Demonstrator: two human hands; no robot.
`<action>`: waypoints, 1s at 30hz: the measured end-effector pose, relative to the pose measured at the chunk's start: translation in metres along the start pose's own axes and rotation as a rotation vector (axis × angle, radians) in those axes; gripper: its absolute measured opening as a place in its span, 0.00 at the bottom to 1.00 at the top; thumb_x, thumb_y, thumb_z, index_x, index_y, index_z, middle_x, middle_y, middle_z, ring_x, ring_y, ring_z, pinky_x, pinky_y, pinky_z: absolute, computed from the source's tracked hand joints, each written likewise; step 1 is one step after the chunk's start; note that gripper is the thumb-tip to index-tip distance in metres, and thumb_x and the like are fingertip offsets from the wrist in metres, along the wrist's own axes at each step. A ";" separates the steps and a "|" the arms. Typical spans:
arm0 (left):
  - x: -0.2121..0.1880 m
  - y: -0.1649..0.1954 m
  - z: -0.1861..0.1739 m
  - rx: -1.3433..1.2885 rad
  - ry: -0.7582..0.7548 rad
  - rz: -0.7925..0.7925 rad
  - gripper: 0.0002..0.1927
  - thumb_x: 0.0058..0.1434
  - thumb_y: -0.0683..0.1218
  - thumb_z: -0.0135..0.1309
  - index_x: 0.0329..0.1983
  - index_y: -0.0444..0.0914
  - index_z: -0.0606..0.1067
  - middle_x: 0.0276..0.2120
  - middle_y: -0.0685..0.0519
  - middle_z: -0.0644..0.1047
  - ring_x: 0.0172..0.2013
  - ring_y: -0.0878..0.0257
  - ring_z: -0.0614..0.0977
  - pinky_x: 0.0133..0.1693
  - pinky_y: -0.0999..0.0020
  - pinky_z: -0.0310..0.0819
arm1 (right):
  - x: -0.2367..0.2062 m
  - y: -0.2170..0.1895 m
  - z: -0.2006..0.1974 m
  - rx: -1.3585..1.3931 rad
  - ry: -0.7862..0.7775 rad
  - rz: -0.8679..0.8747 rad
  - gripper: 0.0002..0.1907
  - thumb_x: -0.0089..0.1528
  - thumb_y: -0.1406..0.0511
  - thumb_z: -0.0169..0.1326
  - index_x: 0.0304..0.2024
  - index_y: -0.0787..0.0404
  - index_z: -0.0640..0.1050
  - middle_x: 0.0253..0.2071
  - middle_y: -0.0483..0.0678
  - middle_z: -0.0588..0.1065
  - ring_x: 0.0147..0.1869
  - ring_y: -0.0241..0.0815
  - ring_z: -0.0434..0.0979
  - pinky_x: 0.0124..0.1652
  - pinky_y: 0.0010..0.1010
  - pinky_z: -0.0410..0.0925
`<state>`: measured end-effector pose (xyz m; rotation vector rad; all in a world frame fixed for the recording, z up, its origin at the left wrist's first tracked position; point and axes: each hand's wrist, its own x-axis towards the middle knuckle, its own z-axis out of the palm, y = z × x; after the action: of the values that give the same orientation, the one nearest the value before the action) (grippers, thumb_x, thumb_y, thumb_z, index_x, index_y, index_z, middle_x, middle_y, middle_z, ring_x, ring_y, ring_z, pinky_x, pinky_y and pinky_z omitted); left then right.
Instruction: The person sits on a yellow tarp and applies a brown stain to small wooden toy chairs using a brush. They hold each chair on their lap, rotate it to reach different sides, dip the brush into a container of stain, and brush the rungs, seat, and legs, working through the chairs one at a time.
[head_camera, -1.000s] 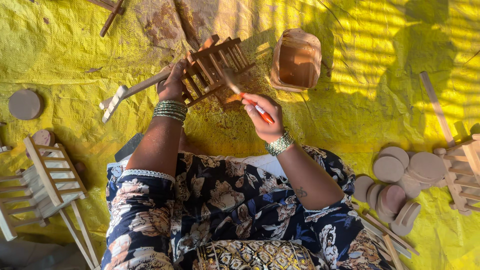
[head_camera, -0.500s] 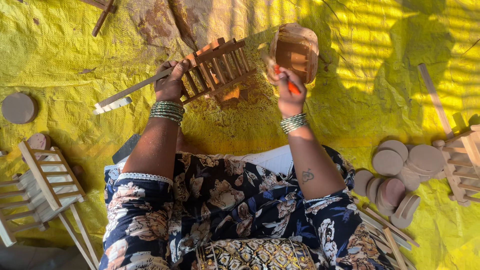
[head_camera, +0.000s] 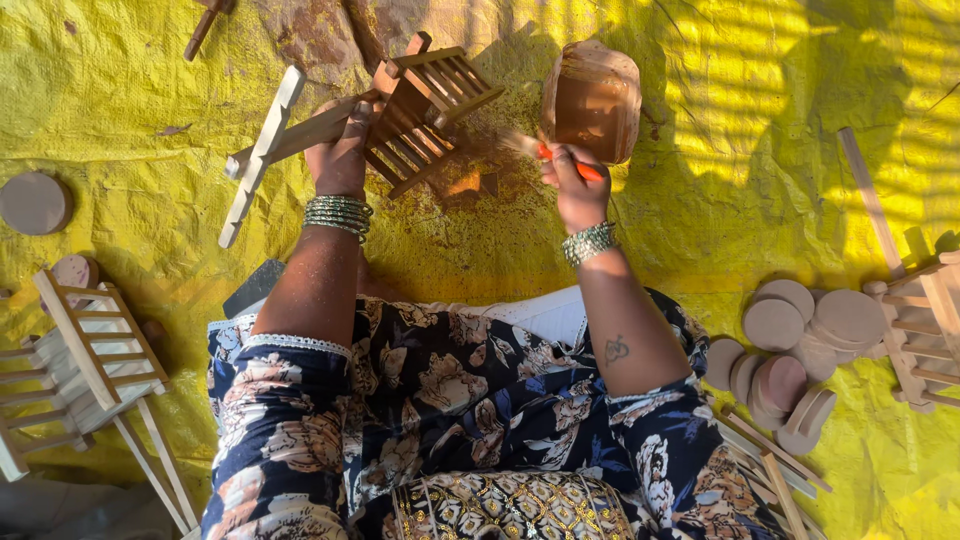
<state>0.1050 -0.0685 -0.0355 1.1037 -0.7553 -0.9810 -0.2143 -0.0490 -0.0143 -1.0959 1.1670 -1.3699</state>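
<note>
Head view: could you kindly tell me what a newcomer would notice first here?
The bright yellow sheet covering the ground. At top centre, the left hand grips a slatted wooden frame, while the right hand holds an orange-handled brush beside a brown pot. Wooden discs pile at right.

Brush tip (head_camera: 515, 142) blurred — bristles can't be made out. Wooden frames (head_camera: 75, 370) cut off at the left edge, slatted piece (head_camera: 925, 330) at the right — container's (head_camera: 592, 102) contents unclear.
</note>
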 end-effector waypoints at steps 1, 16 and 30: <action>0.000 0.000 -0.003 0.013 -0.031 0.002 0.18 0.63 0.51 0.65 0.47 0.35 0.77 0.39 0.55 0.82 0.44 0.64 0.82 0.52 0.68 0.76 | 0.005 0.001 -0.002 -0.066 0.036 -0.010 0.14 0.71 0.62 0.56 0.51 0.69 0.80 0.39 0.52 0.82 0.36 0.38 0.79 0.39 0.28 0.73; -0.025 0.048 0.014 0.030 -0.044 -0.666 0.16 0.69 0.58 0.51 0.49 0.44 0.70 0.28 0.59 0.75 0.23 0.67 0.74 0.23 0.70 0.66 | -0.026 -0.004 -0.002 0.442 -0.188 -0.052 0.19 0.70 0.59 0.52 0.55 0.67 0.78 0.43 0.51 0.81 0.44 0.40 0.82 0.48 0.34 0.75; -0.033 -0.006 0.029 -0.190 -0.195 -0.540 0.22 0.72 0.51 0.49 0.67 0.39 0.71 0.39 0.57 0.76 0.38 0.68 0.77 0.43 0.69 0.79 | -0.029 -0.030 -0.009 -0.154 -0.064 -0.257 0.12 0.72 0.66 0.50 0.53 0.67 0.78 0.41 0.50 0.82 0.43 0.37 0.83 0.48 0.29 0.76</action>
<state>0.0646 -0.0498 -0.0339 1.0753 -0.5088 -1.6018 -0.2239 -0.0182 0.0134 -1.4297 1.1276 -1.4452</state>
